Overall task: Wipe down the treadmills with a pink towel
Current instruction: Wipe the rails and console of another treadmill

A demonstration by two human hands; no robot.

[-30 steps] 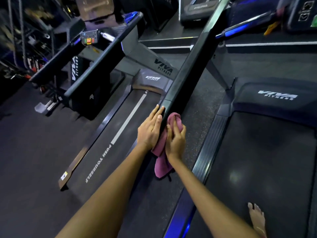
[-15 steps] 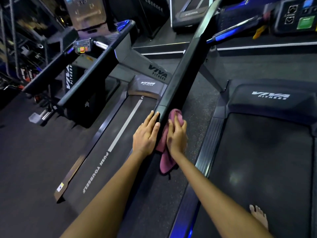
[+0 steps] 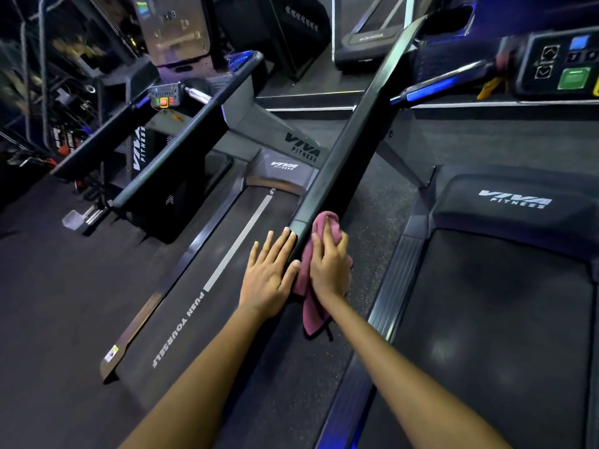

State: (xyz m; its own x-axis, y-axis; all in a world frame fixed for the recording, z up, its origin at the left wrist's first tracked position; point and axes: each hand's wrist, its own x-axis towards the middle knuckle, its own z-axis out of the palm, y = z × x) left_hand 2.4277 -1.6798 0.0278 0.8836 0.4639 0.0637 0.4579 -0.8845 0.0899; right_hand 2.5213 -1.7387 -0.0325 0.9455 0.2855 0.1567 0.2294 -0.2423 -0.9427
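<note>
**Treadmill handrail held between two hands, pink towel on its right side**

On the far left, dim racks of gym gear (image 3: pixel 48 102) are seen, blurred and hard to make out. Next to them a left treadmill (image 3: pixel 207 286) is shown, its belt printed with a white stripe and the words "PUSH YOURSELF", and a small console with a red button (image 3: pixel 164 95) is mounted between its rails. A long dark handrail (image 3: pixel 343 150) is seen running diagonally through the middle. The left hand (image 3: pixel 269 277) is laid flat against the rail's left side near its end, fingers straight and slightly spread. The pink towel (image 3: pixel 311 306) is pressed against the rail's right side, a loose tail hanging down below. It is covered and pushed by the right hand (image 3: pixel 330 267), whose fingers are gently bent over the cloth. On the right, a second treadmill (image 3: pixel 512 202) marked "VIVA FITNESS" is seen, with a control panel (image 3: pixel 560 66) bearing a green button above it.
</note>
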